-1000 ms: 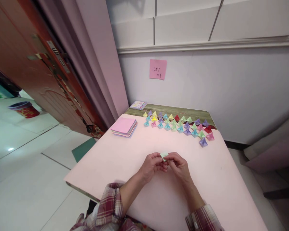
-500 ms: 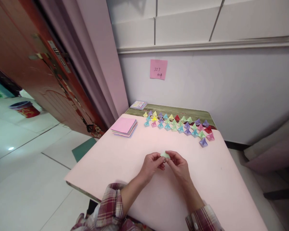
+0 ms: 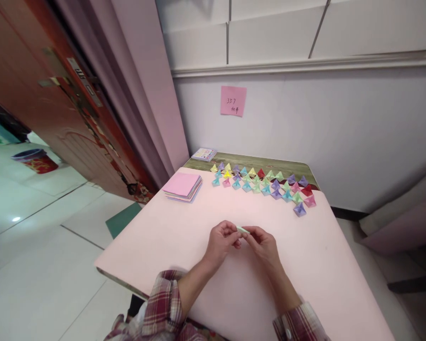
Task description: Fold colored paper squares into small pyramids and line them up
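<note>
Between my two hands is a small piece of folded pale green paper point(image 3: 243, 230), seen nearly edge-on above the pink tabletop. My left hand point(image 3: 222, 240) pinches its left end between thumb and fingers. On the other end, my right hand point(image 3: 262, 241) is closed with thumb and forefinger. The fingers cover much of the paper, so its folds are hard to make out. Beyond my hands stand several rows of small folded paper shapes in many colours; a purple folded paper shape point(image 3: 299, 209) is the nearest of them.
A stack of coloured square paper point(image 3: 183, 185) lies at the table's left side. Behind it, a printed packet point(image 3: 204, 154) rests at the far left corner. A pink note point(image 3: 233, 101) is stuck to the wall. The pink table cover point(image 3: 156, 237) reaches the left edge, near a red door point(image 3: 74, 123).
The green paper has tipped from showing a triangular face to a thin, nearly edge-on strip. My fingers have shifted slightly around it, and both hands stay in the same place.
</note>
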Demonstrator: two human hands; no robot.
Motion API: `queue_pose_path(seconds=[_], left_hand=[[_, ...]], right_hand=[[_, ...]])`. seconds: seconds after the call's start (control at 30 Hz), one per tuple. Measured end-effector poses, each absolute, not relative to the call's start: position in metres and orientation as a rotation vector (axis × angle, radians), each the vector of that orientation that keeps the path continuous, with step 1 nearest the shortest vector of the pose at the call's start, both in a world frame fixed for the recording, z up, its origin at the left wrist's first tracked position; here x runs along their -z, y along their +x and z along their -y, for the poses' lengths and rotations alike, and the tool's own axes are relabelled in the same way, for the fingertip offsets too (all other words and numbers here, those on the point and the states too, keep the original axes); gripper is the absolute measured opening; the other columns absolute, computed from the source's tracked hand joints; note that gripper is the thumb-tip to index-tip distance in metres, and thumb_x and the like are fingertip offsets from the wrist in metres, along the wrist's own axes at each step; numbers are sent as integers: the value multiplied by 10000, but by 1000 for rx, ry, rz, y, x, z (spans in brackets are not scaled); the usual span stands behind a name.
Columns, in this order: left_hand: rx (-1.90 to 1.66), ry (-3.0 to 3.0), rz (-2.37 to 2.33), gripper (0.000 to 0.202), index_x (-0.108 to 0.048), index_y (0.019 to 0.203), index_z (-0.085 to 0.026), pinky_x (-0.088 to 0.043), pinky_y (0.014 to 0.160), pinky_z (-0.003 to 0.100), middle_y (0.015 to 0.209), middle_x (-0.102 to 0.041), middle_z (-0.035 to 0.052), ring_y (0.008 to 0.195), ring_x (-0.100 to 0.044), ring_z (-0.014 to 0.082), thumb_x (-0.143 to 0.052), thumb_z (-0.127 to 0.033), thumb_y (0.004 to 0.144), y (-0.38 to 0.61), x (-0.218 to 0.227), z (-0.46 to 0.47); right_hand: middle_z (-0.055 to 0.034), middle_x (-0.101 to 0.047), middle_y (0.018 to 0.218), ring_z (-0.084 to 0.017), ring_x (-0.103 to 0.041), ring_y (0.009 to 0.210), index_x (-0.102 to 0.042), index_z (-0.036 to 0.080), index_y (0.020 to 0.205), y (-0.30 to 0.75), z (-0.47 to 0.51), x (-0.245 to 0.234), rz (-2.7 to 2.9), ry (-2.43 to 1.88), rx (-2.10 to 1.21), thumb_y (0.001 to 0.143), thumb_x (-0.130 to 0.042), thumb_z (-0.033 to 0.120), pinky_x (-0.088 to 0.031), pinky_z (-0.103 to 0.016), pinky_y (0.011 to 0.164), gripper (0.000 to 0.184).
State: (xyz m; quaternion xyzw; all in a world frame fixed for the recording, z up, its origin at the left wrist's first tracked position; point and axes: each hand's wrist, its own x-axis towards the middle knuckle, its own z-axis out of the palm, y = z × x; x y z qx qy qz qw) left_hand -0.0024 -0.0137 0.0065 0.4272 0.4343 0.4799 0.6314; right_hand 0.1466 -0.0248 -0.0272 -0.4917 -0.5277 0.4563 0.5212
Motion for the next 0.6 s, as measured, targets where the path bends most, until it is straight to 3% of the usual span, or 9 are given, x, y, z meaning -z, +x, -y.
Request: queue_pose_path(seconds=[0.2, 0.43, 0.6], left_hand=[[-1079, 1175, -1061, 222, -625, 837, -158, -462, 560, 233, 705, -638, 8, 585, -567, 114, -708, -327, 720, -6, -3, 13], [-1035, 1322, -1194, 179, -658, 662, -151, -430, 574, 240, 581, -617, 13, 557, -546, 127, -645, -305, 752, -10, -3, 11], [-1067, 1322, -1180, 178, -636, 658, -155, -420, 557, 234, 571, -602, 1, 546, -543, 123, -640, -306, 752, -11, 1, 10]], right_hand=[[-54, -732, 843, -216, -658, 788, -710, 196, 871, 146, 26, 23, 1250, -1206, -1169, 785, -671, 452, -513, -304, 725, 273], [-44, -697, 723, -189, -618, 662, -691, 188, 796, 144, 28, 23, 1306, -1250, -1170, 771, -663, 501, -485, -276, 620, 316], [-28, -668, 661, -161, -582, 592, -683, 173, 776, 143, 28, 25, 1224, -1256, -1220, 750, -686, 505, -459, -260, 565, 333]])
